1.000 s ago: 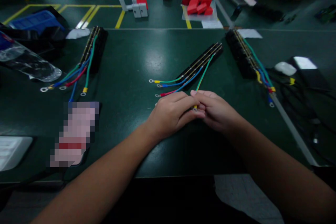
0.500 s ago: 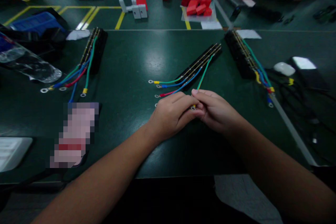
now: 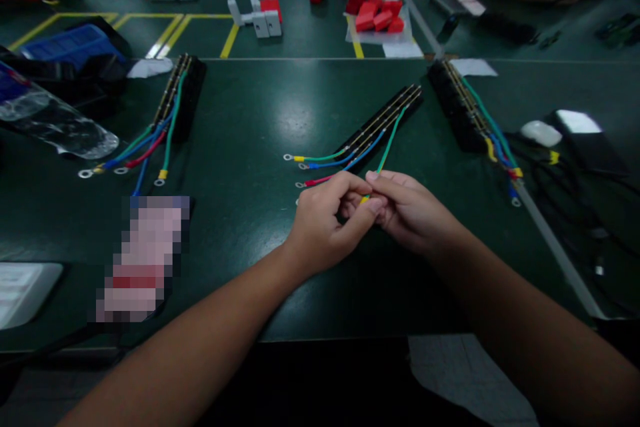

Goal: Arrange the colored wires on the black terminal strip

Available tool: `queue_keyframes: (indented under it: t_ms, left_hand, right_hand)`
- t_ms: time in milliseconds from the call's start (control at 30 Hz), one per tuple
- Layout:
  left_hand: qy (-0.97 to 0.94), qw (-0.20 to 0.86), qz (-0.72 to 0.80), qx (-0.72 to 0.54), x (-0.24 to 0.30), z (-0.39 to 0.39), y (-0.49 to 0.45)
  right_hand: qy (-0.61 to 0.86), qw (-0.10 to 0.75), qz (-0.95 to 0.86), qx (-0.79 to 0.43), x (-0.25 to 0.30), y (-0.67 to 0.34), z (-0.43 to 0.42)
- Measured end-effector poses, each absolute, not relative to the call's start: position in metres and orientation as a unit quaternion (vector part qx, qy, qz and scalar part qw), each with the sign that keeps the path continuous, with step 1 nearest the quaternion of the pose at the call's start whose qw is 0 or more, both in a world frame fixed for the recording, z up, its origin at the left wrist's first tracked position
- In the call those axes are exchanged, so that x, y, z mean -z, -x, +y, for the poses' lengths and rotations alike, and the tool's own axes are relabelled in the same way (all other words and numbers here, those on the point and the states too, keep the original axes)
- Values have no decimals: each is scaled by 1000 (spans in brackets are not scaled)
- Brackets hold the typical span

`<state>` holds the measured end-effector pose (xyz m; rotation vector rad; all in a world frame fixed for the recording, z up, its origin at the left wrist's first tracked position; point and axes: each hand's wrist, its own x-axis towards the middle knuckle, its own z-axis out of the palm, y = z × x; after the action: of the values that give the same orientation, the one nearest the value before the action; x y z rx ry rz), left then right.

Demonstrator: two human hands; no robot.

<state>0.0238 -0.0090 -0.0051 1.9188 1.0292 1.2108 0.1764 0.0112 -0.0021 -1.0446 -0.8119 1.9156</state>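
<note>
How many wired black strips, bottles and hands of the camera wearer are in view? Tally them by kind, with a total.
Left strip, middle strip, right strip: 3
Bottle: 1
Left hand, right hand: 2
Total: 6

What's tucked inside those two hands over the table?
A green wire runs from the black strip down to the right hand; its yellow sleeve shows by the left hand. Its tip and part of its length are hidden by the hands.
</note>
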Motion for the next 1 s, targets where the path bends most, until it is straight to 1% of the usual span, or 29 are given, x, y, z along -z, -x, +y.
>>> queue_keyframes:
  t_ms: [100,200,433,633,733,800,1000]
  left_hand:
    - [-692,358,424,-462,6,-9,-26]
    - [-683,378,438,-447,7,-9,-25]
    - [-719,341,442,-415,5,-9,-23]
    - [-679,385,485,-395,5,-9,-27]
    - [-665,400,500,-383,6,-8,-28]
    - [-670,381,504,-389,7,-8,-27]
    - [-722,263,503,-395,10,-8,-25]
  right_hand:
    - [391,430,-312,-751,3,-176,12]
    - [382,421,-303,-765,4,-176,13]
    - [366,398,-279,-794,5,-179,14]
    - [398,422,-349,-736,7,-176,12]
    - [413,421,-383,-711,8,-175,12]
    - [426,418,-399,-696,9,-174,12]
    - [444,414,-400,-687,11,-173,12]
